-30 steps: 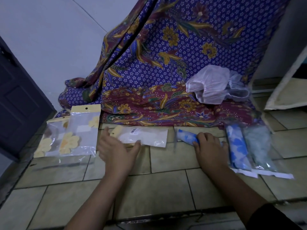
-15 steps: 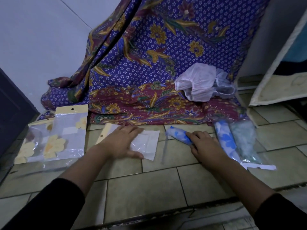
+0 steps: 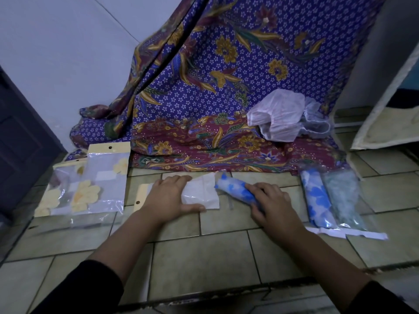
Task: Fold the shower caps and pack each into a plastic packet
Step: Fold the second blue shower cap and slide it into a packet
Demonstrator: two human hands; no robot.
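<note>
While your right hand grips the rolled cap, your flat left hand pins the packet.
Loosen that grip and the roll may unfurl.

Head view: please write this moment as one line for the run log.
left hand: flat on flat packet | right hand: grips rolled blue shower cap | cap: mostly outside packet, end at its right edge

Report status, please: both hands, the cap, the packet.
Left hand flat on empty plastic packet. Right hand grips rolled blue-flowered shower cap, tip at packet's edge. Nothing between them.
</note>
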